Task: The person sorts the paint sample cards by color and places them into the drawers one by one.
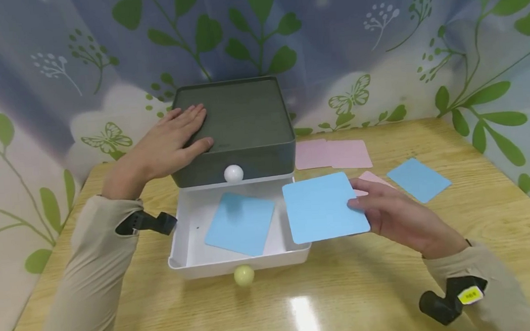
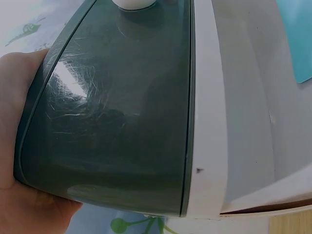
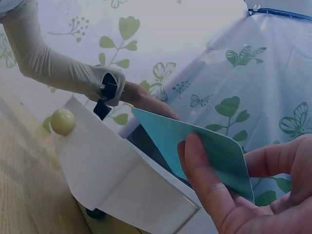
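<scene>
The left hand point(image 1: 170, 143) rests flat on a dark box point(image 1: 244, 116) with its drawer point(image 1: 280, 260) out, probably steadying it. The right hand point(image 1: 399, 213) pinches a blue card point(image 1: 322, 207) by its edge.

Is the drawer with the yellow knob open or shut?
Open: the drawer juts out beyond the dark box, showing its white inside and a blue card lying in it.
</scene>
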The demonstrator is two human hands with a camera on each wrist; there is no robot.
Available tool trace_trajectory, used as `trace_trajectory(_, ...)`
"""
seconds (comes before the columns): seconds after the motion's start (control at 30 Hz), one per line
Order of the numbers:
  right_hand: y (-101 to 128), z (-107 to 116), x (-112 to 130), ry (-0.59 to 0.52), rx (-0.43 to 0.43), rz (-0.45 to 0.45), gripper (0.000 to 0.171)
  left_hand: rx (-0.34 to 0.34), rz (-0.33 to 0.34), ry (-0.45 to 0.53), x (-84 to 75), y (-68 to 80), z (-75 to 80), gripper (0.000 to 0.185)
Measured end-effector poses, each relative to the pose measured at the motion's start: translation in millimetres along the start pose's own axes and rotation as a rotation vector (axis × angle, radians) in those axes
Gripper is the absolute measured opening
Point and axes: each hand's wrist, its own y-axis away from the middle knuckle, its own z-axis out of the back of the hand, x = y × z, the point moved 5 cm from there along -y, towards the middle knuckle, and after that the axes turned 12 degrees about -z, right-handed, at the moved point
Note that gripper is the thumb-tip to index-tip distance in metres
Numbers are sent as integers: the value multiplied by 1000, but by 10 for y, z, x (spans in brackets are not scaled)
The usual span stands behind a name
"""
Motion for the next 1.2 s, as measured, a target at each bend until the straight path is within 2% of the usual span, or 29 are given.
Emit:
trace_trajectory(0.2, -96, -232, 0, -111, 176, 34, 30, -4, 1, 5, -4, -1, -8, 70)
trace_trajectory(0.27, -122, -304, -6, -120, 232, 43, 31, -5, 1, 9, -3, 1, -16, 70)
trace_trajectory(0.4, -157, -420, -11, -70, 328, 70, 36, -12, -4, 9, -2, -1, -19, 69)
trace_trajectory(0.53, -173, -468, -14, -31, 369, 81, 37, -18, -3, 8, -4, -7, -11, 69)
trace_trajectory(0.7, -170, -466, -9, -15, 381, 97, 38, -19, 0, 10, -6, 0, -13, 69)
trace_trajectory(0.87, -132, -353, 12, 21, 373, 140, 41, -27, -3, 14, -9, 2, -14, 69)
trace_trajectory(1.2, -53, 130, 89, 99, 224, 241, 41, -35, -4, 15, -12, 3, -18, 69)
